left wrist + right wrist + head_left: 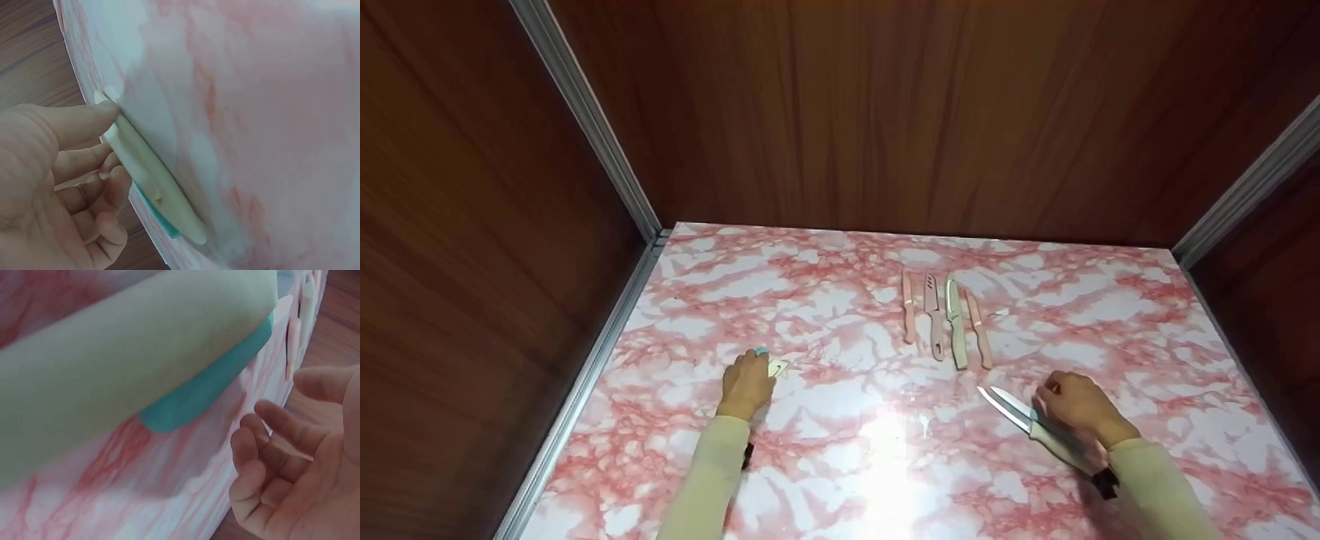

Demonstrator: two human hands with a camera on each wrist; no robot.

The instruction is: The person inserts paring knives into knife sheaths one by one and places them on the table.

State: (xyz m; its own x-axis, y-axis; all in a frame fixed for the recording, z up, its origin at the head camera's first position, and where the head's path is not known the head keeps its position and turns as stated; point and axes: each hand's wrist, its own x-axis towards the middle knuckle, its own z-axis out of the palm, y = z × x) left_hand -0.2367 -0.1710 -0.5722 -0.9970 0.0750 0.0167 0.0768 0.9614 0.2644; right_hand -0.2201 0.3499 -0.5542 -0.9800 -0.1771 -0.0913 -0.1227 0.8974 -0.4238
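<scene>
My left hand (746, 382) is at the left side of the table, its thumb and fingers pinching a slim cream piece (152, 174) shaped like a blade cover. Under that piece in the left wrist view shows the edge of a teal piece (160, 216). On the right, my right hand (1076, 405) holds nothing, its fingers loosely bent. Close beside it lie two knives with bare blades pointing away to the left. One has a cream handle (140, 354), the other a teal handle (197, 394) partly hidden behind the cream one.
Several knives lie side by side further back: a pink knife (909, 330), a dull pink one (936, 330) with a slotted blade end, a pale green one (958, 337) and another pink one (982, 345). Wood-grain panels (840, 112) enclose the marbled table (825, 300).
</scene>
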